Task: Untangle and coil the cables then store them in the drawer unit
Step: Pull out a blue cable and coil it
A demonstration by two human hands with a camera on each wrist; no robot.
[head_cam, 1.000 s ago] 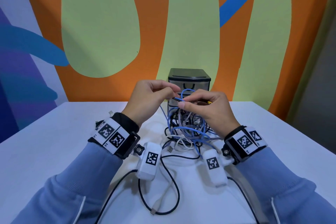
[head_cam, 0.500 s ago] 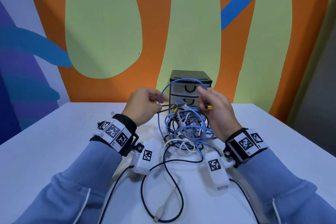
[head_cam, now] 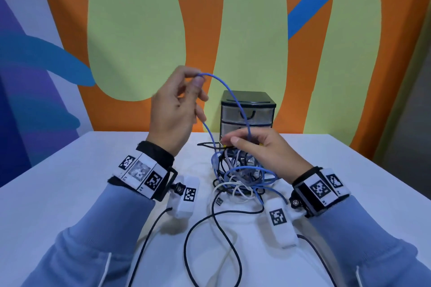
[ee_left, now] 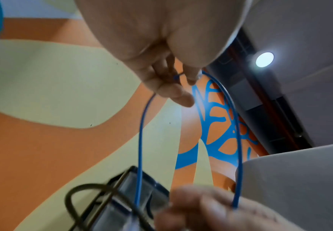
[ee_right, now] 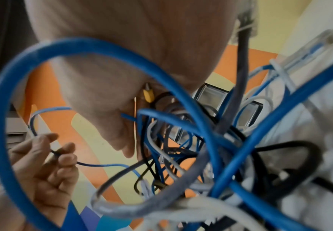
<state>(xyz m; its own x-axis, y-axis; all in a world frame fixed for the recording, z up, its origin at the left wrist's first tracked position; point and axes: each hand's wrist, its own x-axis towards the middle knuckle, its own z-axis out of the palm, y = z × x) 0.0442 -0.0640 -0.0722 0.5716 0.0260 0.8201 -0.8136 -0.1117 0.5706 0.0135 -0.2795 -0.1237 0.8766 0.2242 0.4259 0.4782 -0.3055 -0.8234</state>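
Note:
A tangle of blue, grey, white and black cables (head_cam: 242, 175) lies on the white table (head_cam: 70, 182) in front of a small black drawer unit (head_cam: 247, 109) with clear drawers, all shut. My left hand (head_cam: 184, 98) is raised above the table and pinches a thin blue cable (head_cam: 233, 98) at the top of its arch; the same pinch shows in the left wrist view (ee_left: 183, 78). My right hand (head_cam: 254, 147) rests low on the pile, fingers curled on the cables where the blue cable comes down. A yellow plug (ee_right: 149, 93) sits under its fingers.
A long black cable (head_cam: 214, 230) loops across the table toward me, with a white one beside it. The painted wall stands right behind the drawer unit. Bare tabletop lies left and right of the pile.
My left hand has risen and moved left, drawing the blue cable up into a tall arch. My right hand has dropped down onto the cable pile.

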